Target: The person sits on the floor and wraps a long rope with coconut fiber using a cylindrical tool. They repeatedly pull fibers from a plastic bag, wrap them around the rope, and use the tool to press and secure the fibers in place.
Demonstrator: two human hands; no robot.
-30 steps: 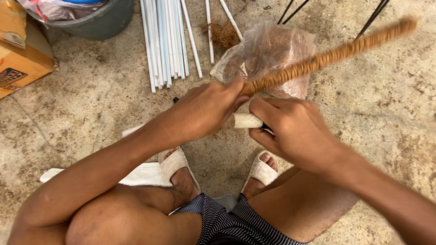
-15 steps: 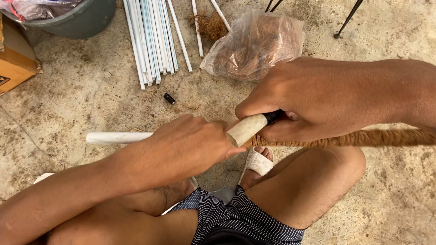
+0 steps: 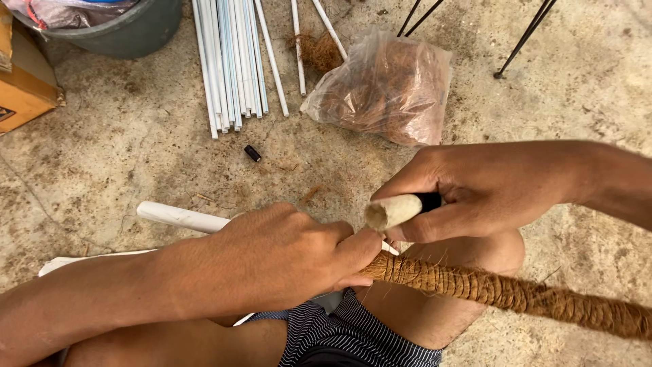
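Bare, stained concrete floor under even daylight. White pipes bundled at top, beside a grey tub, a cardboard box and a plastic bag of brown fibre.

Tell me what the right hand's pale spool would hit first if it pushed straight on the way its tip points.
Probably the left hand: the pale spool in the right hand points left and slightly down at its knuckles. Depth is unclear, so it might pass just above.

Rough coir-wrapped pole, smooth plastic pipes
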